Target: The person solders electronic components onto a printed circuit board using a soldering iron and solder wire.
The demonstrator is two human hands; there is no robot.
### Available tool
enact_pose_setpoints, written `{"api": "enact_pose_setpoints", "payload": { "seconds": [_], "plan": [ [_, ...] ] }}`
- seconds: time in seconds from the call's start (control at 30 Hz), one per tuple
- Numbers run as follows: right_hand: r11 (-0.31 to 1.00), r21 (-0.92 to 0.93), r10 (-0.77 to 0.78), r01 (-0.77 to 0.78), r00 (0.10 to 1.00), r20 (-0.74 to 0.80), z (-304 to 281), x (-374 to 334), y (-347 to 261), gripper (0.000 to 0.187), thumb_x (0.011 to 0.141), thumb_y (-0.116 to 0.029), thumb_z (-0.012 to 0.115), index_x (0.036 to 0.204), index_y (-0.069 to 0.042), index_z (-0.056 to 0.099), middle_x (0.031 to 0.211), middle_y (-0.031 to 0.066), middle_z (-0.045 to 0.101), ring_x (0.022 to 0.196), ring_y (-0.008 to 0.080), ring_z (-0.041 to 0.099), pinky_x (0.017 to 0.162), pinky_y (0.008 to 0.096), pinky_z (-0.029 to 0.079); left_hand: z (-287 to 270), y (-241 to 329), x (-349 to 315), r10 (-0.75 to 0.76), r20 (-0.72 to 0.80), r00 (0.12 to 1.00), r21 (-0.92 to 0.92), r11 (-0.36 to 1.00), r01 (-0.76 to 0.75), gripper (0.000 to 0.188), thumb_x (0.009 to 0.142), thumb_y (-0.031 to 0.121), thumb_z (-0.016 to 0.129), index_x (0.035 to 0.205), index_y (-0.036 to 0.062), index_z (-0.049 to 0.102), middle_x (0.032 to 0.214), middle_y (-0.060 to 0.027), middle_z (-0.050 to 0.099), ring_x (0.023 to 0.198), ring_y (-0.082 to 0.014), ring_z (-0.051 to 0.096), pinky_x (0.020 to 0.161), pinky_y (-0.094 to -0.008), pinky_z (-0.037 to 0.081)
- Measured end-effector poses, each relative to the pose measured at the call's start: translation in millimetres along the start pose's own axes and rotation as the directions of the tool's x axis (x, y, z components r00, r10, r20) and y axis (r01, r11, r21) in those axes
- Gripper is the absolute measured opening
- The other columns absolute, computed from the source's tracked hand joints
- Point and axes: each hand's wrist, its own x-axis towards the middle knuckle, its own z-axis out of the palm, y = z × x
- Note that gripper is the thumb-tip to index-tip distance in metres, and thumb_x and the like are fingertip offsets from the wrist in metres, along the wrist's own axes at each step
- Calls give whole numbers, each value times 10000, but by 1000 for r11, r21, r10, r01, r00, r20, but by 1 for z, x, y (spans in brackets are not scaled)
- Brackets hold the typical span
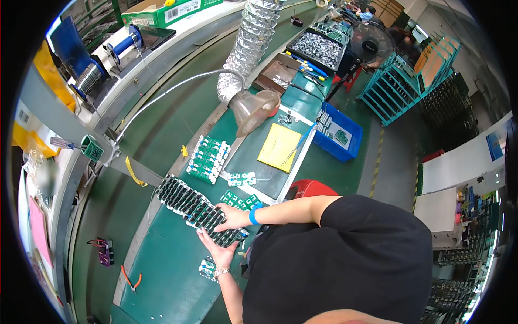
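A long row of circuit boards with black parts [186,201] lies slantwise on the green bench. My right hand [235,217], with a blue band at the wrist, grips the near end of this row from its far side. My left hand [219,252], a metal watch on its wrist, holds the same end from the opposite side, fingers against the boards. Green boards with white parts [208,160] stand in a stack beyond the row. Flat green boards [240,201] lie just past my right hand, and a small group of boards [207,269] sits beside my left wrist.
Orange-handled pliers [131,278] lie near the conveyor [89,205], which carries a purple board [102,252]. An extraction funnel [252,112] hangs above the bench by a yellow notepad [279,147]. Farther right are a blue bin [352,146] and a red stool [310,188].
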Motion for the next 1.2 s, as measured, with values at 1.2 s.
{"api": "enact_pose_setpoints", "payload": {
  "seconds": [1.2],
  "plan": [
    [916,171,-400,363,856,327,46,42,-111,811,827,-152,737,1453,-78,226,1312,144,490,1166,202,526,981,349,457,-122,5,-8,109,-359,927,198,979,-38,1110,537,125,882,1464,100,271,1502,-289,153,1379,-452,275,1090,-461,367]
  ]
}}
